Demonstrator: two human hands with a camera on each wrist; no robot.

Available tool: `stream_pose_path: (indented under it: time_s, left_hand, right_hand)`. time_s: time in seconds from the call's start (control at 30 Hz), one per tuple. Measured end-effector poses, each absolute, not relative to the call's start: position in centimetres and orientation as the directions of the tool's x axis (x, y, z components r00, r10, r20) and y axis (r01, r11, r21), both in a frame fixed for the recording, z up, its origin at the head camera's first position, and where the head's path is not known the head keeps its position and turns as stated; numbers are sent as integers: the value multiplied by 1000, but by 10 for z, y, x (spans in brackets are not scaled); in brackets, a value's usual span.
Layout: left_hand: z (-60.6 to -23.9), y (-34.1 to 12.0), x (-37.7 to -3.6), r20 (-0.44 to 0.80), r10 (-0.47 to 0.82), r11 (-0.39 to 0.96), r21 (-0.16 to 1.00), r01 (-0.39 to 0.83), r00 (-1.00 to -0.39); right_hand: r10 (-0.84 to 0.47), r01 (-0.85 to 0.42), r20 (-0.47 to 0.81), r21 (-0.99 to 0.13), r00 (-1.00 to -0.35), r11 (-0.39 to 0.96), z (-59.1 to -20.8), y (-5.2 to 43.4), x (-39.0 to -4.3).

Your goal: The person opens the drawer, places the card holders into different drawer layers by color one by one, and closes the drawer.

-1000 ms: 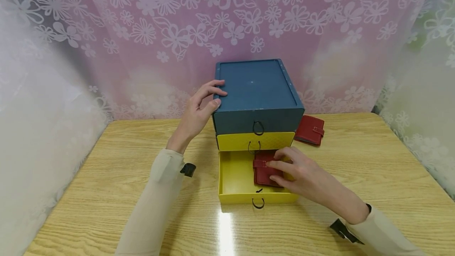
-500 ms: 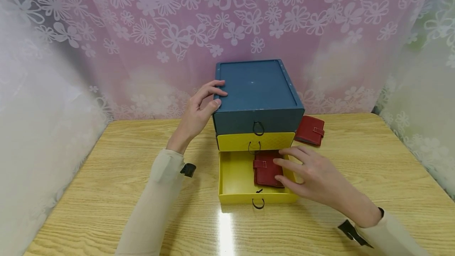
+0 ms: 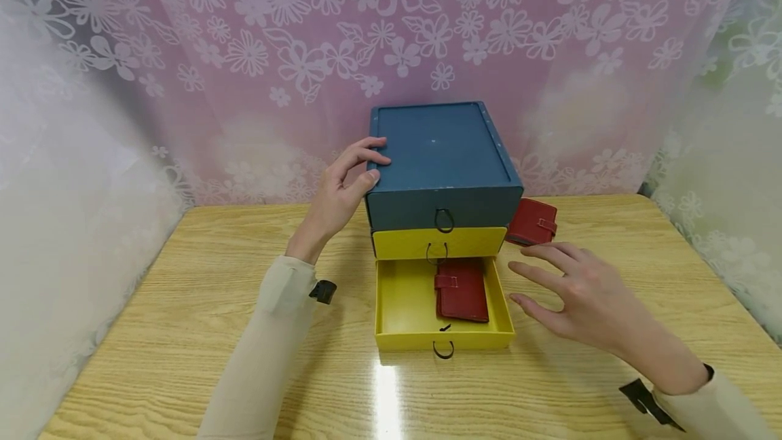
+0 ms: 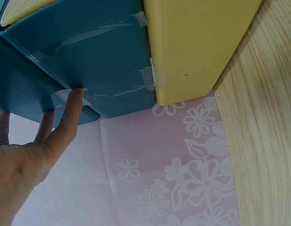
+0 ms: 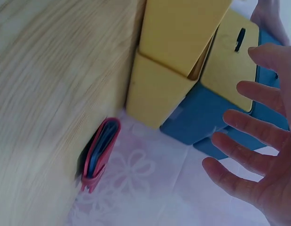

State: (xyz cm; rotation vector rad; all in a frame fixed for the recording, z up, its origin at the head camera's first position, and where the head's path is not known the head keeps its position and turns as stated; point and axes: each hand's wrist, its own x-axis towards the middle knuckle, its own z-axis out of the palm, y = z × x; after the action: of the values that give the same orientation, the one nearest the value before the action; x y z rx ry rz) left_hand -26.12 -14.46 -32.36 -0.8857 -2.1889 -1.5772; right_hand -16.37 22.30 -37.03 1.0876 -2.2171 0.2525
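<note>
At the centre of the head view, a small drawer cabinet [image 3: 442,175] with a blue shell stands on the wooden surface [image 3: 183,304], against a pink flowered curtain [image 3: 244,53]. Its lowest yellow drawer [image 3: 403,304] is pulled out toward the lower middle of the frame, and a red wallet [image 3: 461,290] lies flat inside it, against the drawer's right wall, clasp tab at its upper left. The yellow drawer above [image 3: 438,242] is closed.

Right hand [image 3: 589,294]: held to the right of the open drawer, fingers straight and spread, holding nothing and clear of the drawer wall. One second ago its fingers rested on the wallet inside the drawer; half a second ago they were lifting off it; now the hand has withdrawn rightward and the wallet is fully uncovered, in the same spot. The right wrist view confirms splayed fingers [image 5: 251,127] in the air beside the cabinet.

Left hand [image 3: 339,192]: fingers laid on the cabinet's top left edge and thumb on its left side, unchanged across all three frames. The left wrist view shows a straight finger [image 4: 70,117] pressing the blue shell.

A second red wallet [image 3: 533,221] lies on the surface just right of the cabinet, partly behind it, position unchanged.
</note>
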Motion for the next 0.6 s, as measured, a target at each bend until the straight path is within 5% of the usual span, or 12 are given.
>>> stream_pose_path:
  time_s: [0.6]
  left_hand:
    - [-324,-145,-262,571,308,206,741,639,-761]
  right_hand:
    - [-597,-723,651,106,-469,683,-382,251,-180]
